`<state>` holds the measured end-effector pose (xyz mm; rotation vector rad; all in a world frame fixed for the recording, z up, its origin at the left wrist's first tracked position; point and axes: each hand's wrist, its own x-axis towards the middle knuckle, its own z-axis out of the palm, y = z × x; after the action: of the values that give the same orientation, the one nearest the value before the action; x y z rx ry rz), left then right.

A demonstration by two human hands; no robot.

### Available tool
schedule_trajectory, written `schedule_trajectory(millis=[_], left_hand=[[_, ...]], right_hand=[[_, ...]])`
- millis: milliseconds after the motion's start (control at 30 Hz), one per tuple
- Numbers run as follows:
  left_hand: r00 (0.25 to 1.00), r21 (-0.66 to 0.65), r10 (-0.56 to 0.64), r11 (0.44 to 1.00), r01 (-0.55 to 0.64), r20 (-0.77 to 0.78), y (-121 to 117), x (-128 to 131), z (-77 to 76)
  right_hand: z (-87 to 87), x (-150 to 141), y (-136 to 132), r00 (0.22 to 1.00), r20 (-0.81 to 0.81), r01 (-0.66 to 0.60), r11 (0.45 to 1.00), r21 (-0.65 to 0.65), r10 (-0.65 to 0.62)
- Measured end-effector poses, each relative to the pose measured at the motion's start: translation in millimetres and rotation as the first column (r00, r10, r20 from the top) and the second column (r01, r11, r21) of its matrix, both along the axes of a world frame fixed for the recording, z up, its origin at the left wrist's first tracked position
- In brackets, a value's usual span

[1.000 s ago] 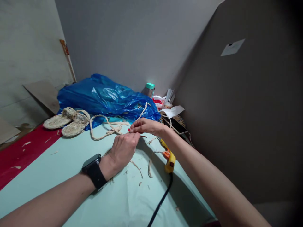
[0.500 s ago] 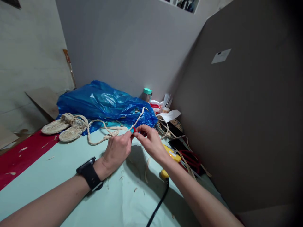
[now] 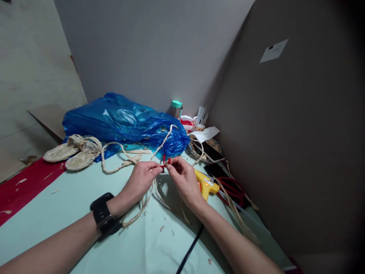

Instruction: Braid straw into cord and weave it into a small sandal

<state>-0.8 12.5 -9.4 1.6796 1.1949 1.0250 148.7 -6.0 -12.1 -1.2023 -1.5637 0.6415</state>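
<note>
My left hand is closed, thumb and fingertips pinching a thin red cord-like piece. Fingers of my right hand pinch the same red piece from the other side, where a small pale bit shows between the fingertips. A braided straw cord runs from behind my left fingers up to the blue bag. Loose straw strands hang below my left hand onto the table. Just right of my right hand lies a yellow hot glue gun, partly hidden by it.
Woven straw slippers lie at the left, beside a big blue plastic bag. A green-capped bottle stands behind. Red-handled scissors lie at right near the grey partition. The black power cable crosses the pale green tabletop.
My left hand has turned from a fist to a fingertip pinch. The red piece shows more plainly between the hands, and loose strands have come into view below. The camera view has shifted slightly.
</note>
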Motion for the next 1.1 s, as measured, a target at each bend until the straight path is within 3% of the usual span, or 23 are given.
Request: schedule_trajectory(millis=[133, 300, 600, 867, 1100], left_hand=[[0.973, -0.271, -0.068, 0.954, 0.128, 0.223, 5.0, -3.8, -6.8], [0.908, -0.402, -0.07, 0.881, 0.25, 0.412, 7.5, -4.6, -7.4], [0.838, -0.468, 0.019, 0.837, 0.284, 0.545, 4.9, -1.5, -6.8], [0.815, -0.478, 0.044, 0.828, 0.293, 0.577, 2.8, -1.9, -8.1], [0.804, -0.514, 0.107, 0.816, 0.266, 0.585, 1.5, 0.1, -7.8]], right_hand=[[-0.4, 0.8, -2.8, 0.997, 0.056, 0.048, 0.998, 0.029, -0.049], [1.9, 2.2, -7.9, 0.993, 0.099, 0.061, 0.998, 0.027, -0.064], [2.4, 4.0, -8.8, 0.96, 0.27, 0.051, 0.994, 0.098, -0.076], [-2.8, 5.8, -7.7, 0.839, 0.539, -0.098, 0.954, 0.282, -0.072], [-1.4, 1.9, -13.7, 0.773, 0.617, -0.084, 0.941, 0.328, -0.146]])
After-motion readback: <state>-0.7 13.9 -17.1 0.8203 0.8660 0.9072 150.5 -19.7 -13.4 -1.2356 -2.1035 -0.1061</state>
